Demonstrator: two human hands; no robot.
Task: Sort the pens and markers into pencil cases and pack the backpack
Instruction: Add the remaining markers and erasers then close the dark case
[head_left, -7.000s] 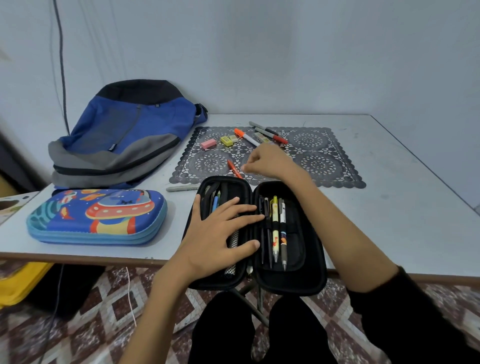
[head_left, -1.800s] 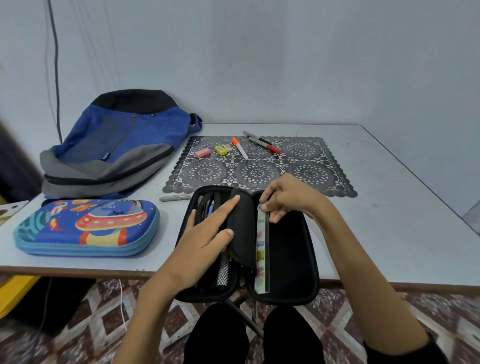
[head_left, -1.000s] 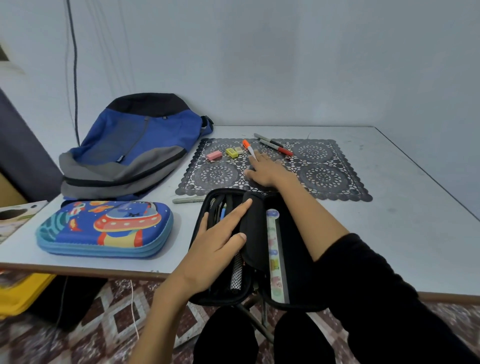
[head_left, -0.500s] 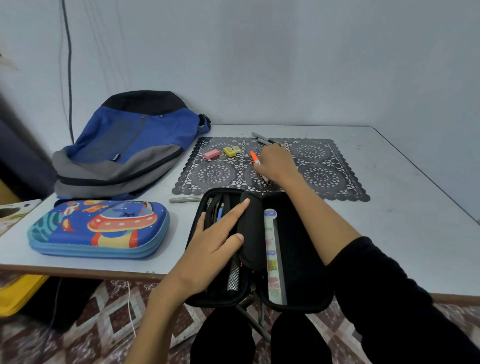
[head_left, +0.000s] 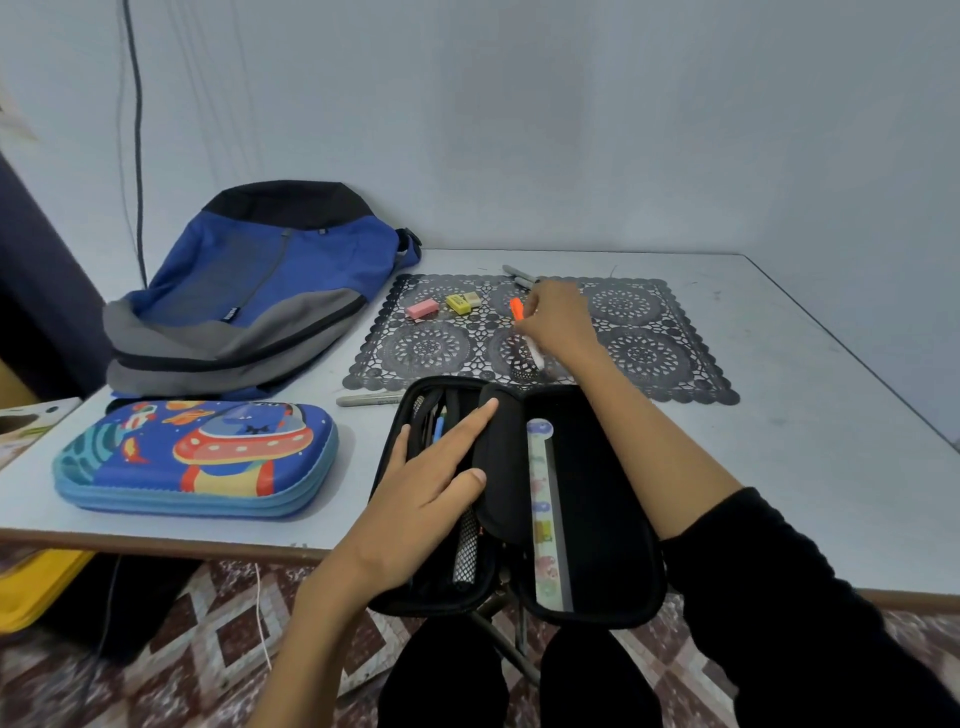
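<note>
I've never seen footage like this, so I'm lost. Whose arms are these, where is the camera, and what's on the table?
No machine here: a person works bare-handed, and the one camera sits on their head, looking forward and down, so the arms coming in from below are their own. The left hand lies with straight fingers on the open black pencil case, which holds pens on its left side and a ruler on its right. The right hand grips an orange-capped marker over the lace mat. On the mat lie a pink eraser, a yellow eraser and grey markers at the far edge. Left of the black case, on the white table, are a closed spaceship pencil case, a grey marker and a blue backpack.
</note>
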